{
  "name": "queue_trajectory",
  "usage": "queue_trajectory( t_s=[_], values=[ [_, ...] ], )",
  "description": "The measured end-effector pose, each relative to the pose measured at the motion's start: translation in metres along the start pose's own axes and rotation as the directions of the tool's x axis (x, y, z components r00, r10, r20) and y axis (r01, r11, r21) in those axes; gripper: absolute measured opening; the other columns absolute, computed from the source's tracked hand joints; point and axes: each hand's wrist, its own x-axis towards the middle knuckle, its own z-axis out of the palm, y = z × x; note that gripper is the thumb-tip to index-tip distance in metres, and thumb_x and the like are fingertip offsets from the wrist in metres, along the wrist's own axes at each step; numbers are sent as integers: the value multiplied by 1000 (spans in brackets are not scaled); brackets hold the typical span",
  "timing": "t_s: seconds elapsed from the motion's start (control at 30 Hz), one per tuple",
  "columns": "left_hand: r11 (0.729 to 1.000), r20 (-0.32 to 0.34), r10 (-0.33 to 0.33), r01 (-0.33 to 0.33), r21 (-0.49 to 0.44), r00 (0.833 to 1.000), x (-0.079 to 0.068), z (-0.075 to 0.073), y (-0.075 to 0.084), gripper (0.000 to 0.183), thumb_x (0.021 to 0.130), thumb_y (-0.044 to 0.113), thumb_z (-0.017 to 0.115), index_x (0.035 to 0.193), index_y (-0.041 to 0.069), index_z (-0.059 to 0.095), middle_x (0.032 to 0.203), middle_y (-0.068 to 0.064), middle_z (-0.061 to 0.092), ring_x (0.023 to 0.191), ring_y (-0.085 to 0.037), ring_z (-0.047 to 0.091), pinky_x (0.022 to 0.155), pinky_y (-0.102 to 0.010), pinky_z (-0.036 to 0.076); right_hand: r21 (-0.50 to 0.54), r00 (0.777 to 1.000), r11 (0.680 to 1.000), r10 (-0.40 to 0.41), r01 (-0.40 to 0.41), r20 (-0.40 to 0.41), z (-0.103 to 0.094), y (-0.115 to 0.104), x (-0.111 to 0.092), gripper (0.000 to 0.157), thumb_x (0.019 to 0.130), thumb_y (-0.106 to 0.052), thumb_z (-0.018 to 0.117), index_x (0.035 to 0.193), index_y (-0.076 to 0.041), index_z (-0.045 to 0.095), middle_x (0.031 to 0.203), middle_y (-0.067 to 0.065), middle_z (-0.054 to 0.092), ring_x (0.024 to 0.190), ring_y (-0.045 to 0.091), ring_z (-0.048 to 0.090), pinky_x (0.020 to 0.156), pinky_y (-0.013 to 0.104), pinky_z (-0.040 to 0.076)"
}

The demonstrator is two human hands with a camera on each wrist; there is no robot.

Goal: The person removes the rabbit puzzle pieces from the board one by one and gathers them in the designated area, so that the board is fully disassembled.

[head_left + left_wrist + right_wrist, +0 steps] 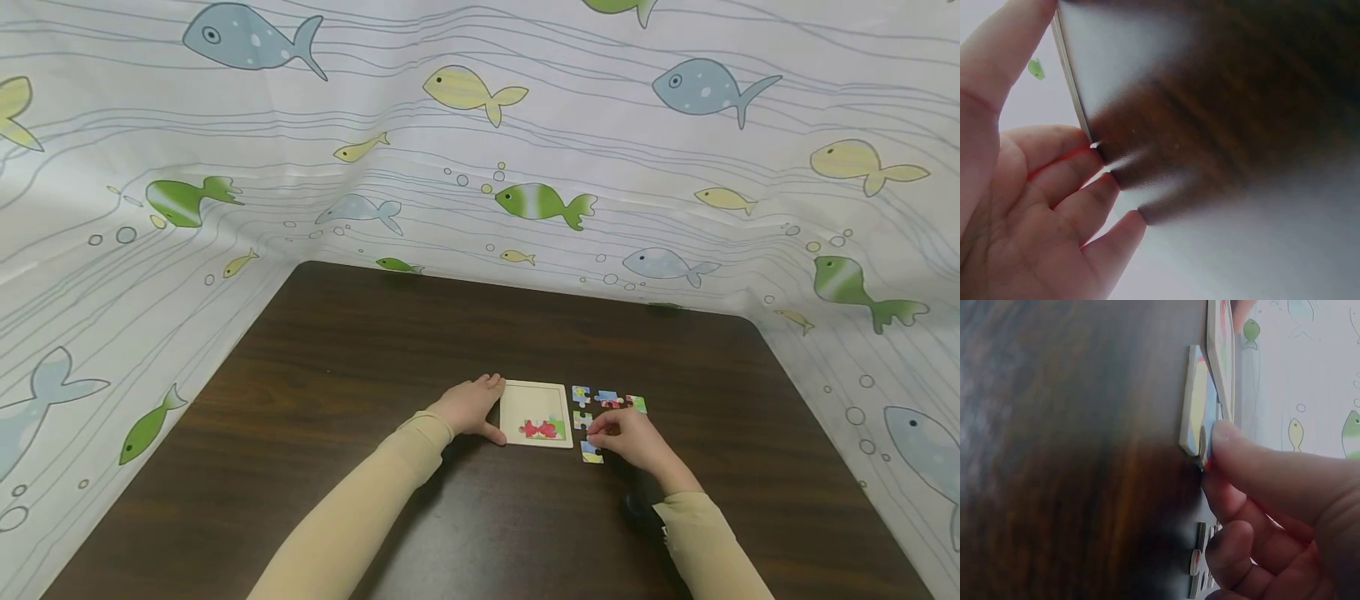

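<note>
A square wooden puzzle tray (536, 396) lies flat with a few joined red and green pieces (543, 428) in its lower right part. My left hand (470, 406) rests at the tray's left edge, thumb near the front corner and fingers toward the back. In the left wrist view its fingers (1088, 206) extend along the tray's thin edge (1069, 75). To the right of the tray, my right hand (630, 435) pinches a puzzle piece (1211, 447), mostly hidden by thumb and index finger. Close by is a yellow and blue puzzle piece (591, 452).
Several loose puzzle pieces (609, 398) lie right of the tray, some beyond the right hand. A dark wood table (360, 333) carries everything. A fish-patterned sheet (435, 183) rises along its back and sides.
</note>
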Motion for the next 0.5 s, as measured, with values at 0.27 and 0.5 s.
queue_trajectory(
  t_s=[0.27, 0.5],
  values=[
    [1000, -2, 3, -3, 3, 1000, 0, 1, 1, 100, 73, 54, 73, 147, 1, 32, 154, -12, 28, 143, -25, 26, 113, -39, 29, -12, 999, 999, 30, -30, -13, 1, -2, -1, 6, 81, -13, 74, 83, -8, 72, 73, -3, 62, 68, 12, 53, 64, 29, 46],
    [1000, 2, -4, 4, 0, 1000, 0, 1, 1, 100, 73, 54, 73, 147, 2, 31, 154, -12, 27, 143, -25, 25, 113, -39, 28, -19, 999, 999, 45, -45, -27, 3, -2, -1, 6, 80, -13, 75, 82, -9, 72, 72, -3, 62, 67, 12, 52, 63, 28, 46]
  ],
)
